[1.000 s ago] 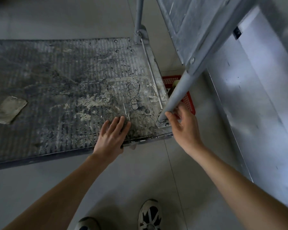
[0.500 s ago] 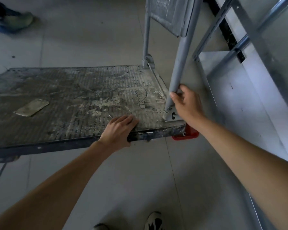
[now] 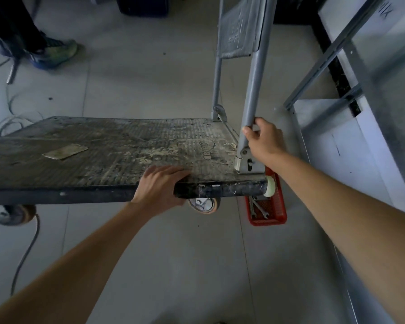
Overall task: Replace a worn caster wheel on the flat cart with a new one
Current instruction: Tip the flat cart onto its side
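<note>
Grimy grey ribbed flat cart deck [image 3: 108, 148] gripped at near edge by left hand [image 3: 159, 185], worn tan caster wheel [image 3: 205, 204] directly beneath it; right hand [image 3: 264, 139] clasping grey tubular handle post [image 3: 255, 73].

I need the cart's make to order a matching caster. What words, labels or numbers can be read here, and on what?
Nothing can be read with certainty.
Handle panel: faint embossed lettering, too blurred to read.
Cart deck: an oval embossed mark near the handle post, illegible.
White panel at the top right: dark strokes, cut off by the frame edge and unreadable.
</note>
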Demonstrator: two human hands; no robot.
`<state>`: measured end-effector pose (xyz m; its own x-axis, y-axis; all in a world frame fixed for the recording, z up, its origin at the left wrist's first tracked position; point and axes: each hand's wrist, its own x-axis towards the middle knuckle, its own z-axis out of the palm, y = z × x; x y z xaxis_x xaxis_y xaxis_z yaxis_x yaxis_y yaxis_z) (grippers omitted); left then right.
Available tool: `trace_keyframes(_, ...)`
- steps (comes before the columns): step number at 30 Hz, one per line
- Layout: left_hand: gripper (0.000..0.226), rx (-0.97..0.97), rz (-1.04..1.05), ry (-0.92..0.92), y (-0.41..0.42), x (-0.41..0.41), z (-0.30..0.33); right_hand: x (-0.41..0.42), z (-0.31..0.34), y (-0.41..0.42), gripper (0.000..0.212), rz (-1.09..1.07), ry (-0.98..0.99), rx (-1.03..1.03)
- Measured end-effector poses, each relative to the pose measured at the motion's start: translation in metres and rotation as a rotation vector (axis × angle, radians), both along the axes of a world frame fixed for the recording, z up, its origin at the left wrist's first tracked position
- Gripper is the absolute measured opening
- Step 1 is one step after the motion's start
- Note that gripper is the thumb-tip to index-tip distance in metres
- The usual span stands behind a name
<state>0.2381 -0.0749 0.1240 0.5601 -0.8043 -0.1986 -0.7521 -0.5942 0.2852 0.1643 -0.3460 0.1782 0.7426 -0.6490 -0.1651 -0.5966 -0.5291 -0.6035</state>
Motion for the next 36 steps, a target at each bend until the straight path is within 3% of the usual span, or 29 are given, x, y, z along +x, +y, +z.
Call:
trace_keyframes(6, 0.083, -0.042, 0.134, -0.076, 0.003, 0.021, 0.008, 0.032, 0.011, -0.016, 0.031, 0.016, 0.035, -0.021)
trace_keyframes(13, 0.083, -0.04, 0.163, -0.01, -0.018, 0.051, 0.027, 0.04, 0.013, -0.023, 0.032, 0.058, 0.039, 0.07)
trace_keyframes(15, 0.08, -0.069, 0.176, -0.014, -0.023, 0.062, 0.033, 0.032, 0.01, -0.023, 0.052, 0.154, 0.098, 0.082)
trace_keyframes(19, 0.083, -0.064, 0.193, -0.018, -0.038, 0.095, 0.043, 0.024, 0.004, -0.027, 0.106, 0.297, 0.237, -0.122)
trace_keyframes(22, 0.091, -0.038, 0.188, -0.012, -0.048, 0.125, 0.049, 0.044, 0.003, -0.032, 0.126, 0.298, 0.23, -0.14)
trace_keyframes(30, 0.086, 0.036, 0.154, 0.069, -0.058, 0.162, 0.057, 0.076, 0.021, -0.037, 0.128, 0.264, 0.297, -0.057)
trace_keyframes(36, 0.078, -0.041, 0.088, -0.006, -0.062, 0.182, 0.055, 0.094, 0.029, -0.05, 0.125, 0.292, 0.317, -0.057)
